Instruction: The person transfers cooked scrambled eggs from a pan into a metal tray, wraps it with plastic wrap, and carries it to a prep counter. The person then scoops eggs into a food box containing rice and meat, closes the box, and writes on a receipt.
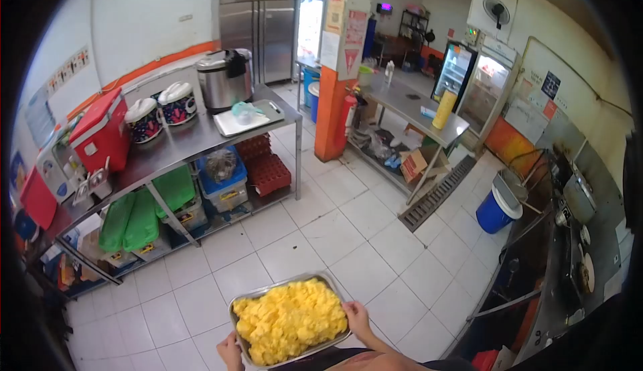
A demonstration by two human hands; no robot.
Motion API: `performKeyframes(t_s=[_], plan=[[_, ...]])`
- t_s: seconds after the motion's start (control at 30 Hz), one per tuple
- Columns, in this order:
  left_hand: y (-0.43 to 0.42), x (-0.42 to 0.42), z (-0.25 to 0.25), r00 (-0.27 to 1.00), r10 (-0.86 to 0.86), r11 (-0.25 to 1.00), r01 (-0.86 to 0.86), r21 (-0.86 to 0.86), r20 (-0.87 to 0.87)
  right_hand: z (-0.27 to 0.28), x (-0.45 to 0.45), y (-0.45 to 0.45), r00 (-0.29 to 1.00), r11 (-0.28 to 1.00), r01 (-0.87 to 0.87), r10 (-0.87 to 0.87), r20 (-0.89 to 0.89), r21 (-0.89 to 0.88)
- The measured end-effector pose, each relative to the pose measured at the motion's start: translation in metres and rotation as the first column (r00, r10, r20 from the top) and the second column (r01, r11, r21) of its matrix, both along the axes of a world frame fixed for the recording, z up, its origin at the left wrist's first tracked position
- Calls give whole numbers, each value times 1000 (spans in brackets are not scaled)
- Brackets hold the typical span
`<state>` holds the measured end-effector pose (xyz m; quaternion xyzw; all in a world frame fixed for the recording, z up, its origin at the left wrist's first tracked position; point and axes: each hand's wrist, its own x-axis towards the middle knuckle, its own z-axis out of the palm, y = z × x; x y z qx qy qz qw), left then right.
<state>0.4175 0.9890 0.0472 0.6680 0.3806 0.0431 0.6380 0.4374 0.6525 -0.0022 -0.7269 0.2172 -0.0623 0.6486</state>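
A rectangular metal tray (333, 276) heaped with scrambled eggs (288, 317) is held out over the tiled floor, low in the view. At its left side, my left hand (230, 351) is closed on the rim, its fingers partly hidden by the tray. My right hand (358, 319) grips the opposite short side, thumb up at the edge. The yellow pile rises above the rim and covers almost all of the tray's bottom.
A steel table (177, 150) at left bears a cooler box (100, 130), two patterned pots and a large cooker (224, 80). Another steel table (408, 96) stands beyond the orange pillar (330, 116). A blue bucket (494, 213) and stoves line the right; a floor drain (439, 193) runs between.
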Motion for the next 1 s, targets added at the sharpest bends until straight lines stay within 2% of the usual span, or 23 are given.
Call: performKeyframes(t_s=[0.03,0.2,0.37,0.47,0.53,0.57,0.63,0.7,0.73,0.83,0.9,0.97,1.0], plan=[[-12,26,-4,999,-41,999,41,7,17,11,15,-13,999,997,34,-37,-29,-72],[-105,182,6,961,-274,961,274,-20,33,7,111,-103,974,973,224,-225,1,47],[-207,337,-24,896,-437,893,442,-79,72,-25,222,-199,929,928,364,-368,42,75],[-269,454,-24,855,-516,853,518,-65,46,-18,304,-251,889,888,456,-451,-72,67],[-309,533,-14,799,-599,795,601,-90,51,-9,354,-284,855,855,517,-514,-67,37],[-342,538,-22,765,-642,762,644,-75,49,-25,351,-314,843,843,537,-533,-67,47],[-399,609,-17,734,-679,731,679,-69,26,-19,395,-357,815,815,577,-571,-99,54],[-456,676,-15,678,-725,675,734,-71,118,-26,444,-396,767,766,641,-642,0,47],[-483,707,-14,630,-771,629,776,-43,94,-25,468,-415,738,738,672,-674,21,58],[-565,767,-48,589,-804,588,808,-35,83,-54,517,-494,708,700,701,-706,-10,136],[-625,823,-57,562,-819,561,827,-41,114,-64,576,-559,688,682,722,-725,-16,117],[-685,875,-57,588,-804,572,804,-162,84,-73,632,-627,714,714,700,-700,8,5],[-710,903,-62,598,-798,581,797,-165,80,-70,659,-655,736,735,676,-677,-4,-51]])
